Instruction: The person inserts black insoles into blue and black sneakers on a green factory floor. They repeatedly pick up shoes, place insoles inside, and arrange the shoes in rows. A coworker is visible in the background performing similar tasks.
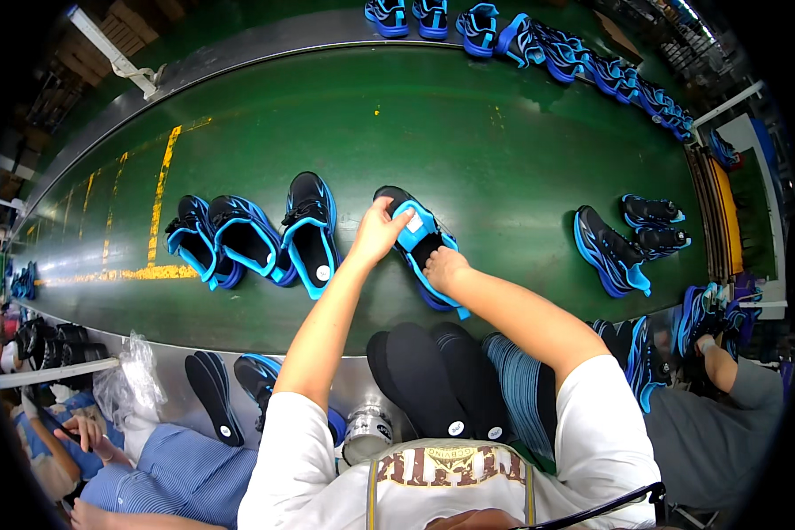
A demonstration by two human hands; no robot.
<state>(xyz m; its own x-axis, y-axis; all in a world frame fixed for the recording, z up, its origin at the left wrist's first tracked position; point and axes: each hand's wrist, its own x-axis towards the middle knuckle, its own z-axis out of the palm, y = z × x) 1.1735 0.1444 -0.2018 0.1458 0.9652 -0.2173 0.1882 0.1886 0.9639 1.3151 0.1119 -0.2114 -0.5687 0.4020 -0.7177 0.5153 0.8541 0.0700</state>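
Note:
A black sneaker with bright blue edging (451, 246) lies on the green surface in front of me, toe pointing away. My left hand (382, 231) grips its front part, the thumb on the tongue by a white label. My right hand (447, 268) reaches into the shoe's opening with curled fingers; their tips are hidden inside, and I cannot make out what they hold, if anything. Left of my hands stands a matching sneaker (309, 231) with a round white sticker inside. Two more sneakers, a middle one (246, 238) and an outer one (194, 240), sit beside it.
Black insoles (424, 375) and blue-striped ones (523, 375) are stacked at the near edge, beside a metal can (367, 433). Another sneaker (605, 252) lies to the right. A row of sneakers (561, 53) lines the far ledge. People sit on both sides of me.

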